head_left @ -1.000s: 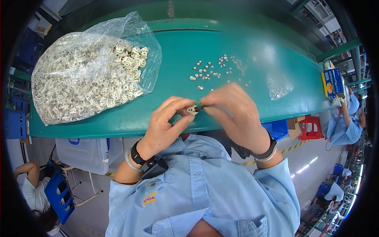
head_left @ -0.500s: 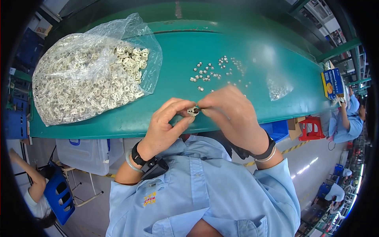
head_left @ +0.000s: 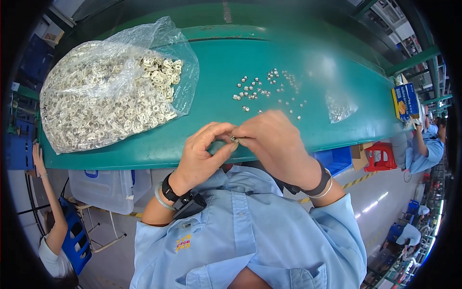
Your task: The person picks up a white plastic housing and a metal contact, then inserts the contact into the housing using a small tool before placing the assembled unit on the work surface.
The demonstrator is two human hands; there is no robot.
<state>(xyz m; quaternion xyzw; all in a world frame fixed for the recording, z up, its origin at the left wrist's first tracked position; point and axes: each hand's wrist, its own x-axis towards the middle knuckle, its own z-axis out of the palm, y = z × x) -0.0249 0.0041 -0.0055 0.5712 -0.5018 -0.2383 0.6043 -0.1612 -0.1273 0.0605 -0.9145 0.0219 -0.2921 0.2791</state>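
Observation:
A small cream plastic part point(head_left: 234, 138) is pinched between the thumb and forefinger of my left hand point(head_left: 199, 151), just off the table's near edge. My right hand point(head_left: 276, 147) is closed against it, thumb and fingertips meeting at the part. Those fingers cover most of the part, and whatever they grip is hidden. To the left, a large transparent bag point(head_left: 103, 127) lies open on the green table point(head_left: 211, 58), full of similar cream parts point(head_left: 161, 77). Beyond my right hand, small shiny metal pieces point(head_left: 248, 91) are scattered on the tabletop.
A small transparent bag of metal pieces point(head_left: 340, 111) lies farther right. A blue and yellow box point(head_left: 405, 102) stands at the right end. Below the table are a lidded plastic bin point(head_left: 101, 190), a blue crate point(head_left: 334, 161) and a red stool point(head_left: 380, 156). Other people sit at both sides.
My right hand has moved left and closed over the cream part, hiding the dark piece seen at its fingertips earlier. At far left, another person's arm has stretched up toward the table.

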